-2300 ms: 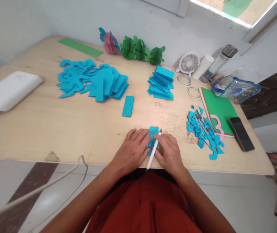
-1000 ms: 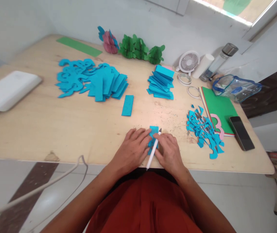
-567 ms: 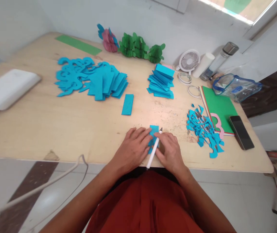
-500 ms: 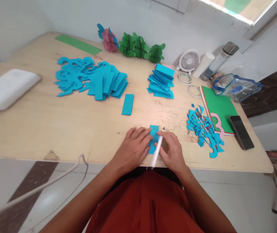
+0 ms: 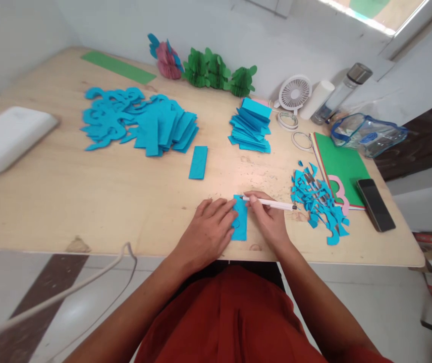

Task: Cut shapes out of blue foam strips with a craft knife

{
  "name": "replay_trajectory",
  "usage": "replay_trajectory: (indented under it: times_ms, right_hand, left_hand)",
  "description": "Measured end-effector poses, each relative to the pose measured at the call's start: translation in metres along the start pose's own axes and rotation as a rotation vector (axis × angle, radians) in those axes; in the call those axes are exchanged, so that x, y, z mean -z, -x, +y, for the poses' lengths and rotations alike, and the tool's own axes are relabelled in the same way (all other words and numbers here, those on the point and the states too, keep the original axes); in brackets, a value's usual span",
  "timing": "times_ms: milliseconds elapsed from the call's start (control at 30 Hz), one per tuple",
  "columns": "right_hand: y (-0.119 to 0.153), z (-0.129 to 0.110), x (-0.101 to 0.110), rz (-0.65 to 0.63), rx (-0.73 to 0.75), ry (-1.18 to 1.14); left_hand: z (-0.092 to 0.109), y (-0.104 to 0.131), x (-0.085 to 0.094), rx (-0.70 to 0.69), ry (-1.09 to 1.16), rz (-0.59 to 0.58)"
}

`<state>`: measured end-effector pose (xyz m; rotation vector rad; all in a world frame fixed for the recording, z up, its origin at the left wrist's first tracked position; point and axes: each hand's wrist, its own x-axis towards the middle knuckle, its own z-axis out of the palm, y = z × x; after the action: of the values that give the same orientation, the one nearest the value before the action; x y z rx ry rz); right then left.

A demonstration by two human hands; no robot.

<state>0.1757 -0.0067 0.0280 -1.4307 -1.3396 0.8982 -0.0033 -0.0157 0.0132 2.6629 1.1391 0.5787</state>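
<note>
A small blue paper piece (image 5: pixel 240 225) with faint curved lines lies near the table's front edge. My left hand (image 5: pixel 207 229) rests flat with fingers spread, its fingertips pressing the paper's left side. In my right hand (image 5: pixel 269 219) is a white pen (image 5: pixel 272 203), pinched between thumb and fingers. The pen's dark tip is at the paper's upper right, and its other end points right. A second blue rectangle (image 5: pixel 198 162) lies further back, between a blue stack (image 5: pixel 163 126) on the left and another folded stack (image 5: pixel 251 126) on the right.
Blue scraps (image 5: pixel 316 194) lie at the right beside a green sheet (image 5: pixel 342 164) and a phone (image 5: pixel 375 204). Along the back stand green paper figures (image 5: pixel 208 69), a small fan (image 5: pixel 294 94) and a bottle (image 5: pixel 340 93). A white device (image 5: pixel 13 136) sits at the left.
My right hand has turned the pen from pointing away from me to lying sideways, its tip now at the paper. My left hand stays on the paper.
</note>
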Motion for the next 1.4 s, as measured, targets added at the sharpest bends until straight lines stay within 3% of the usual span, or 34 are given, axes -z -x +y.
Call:
replay_trajectory:
  times_ms: [400, 1400]
  right_hand:
    - [-0.0075, 0.0067, -0.0089, 0.025, -0.031, 0.022]
    - [-0.0069, 0.0082, -0.0083, 0.022, -0.025, 0.052]
  left_hand:
    - [-0.0001, -0.0007, -0.0001, 0.001, 0.006, -0.004]
    - [-0.0003, 0.0001, -0.0003, -0.001, 0.006, 0.004]
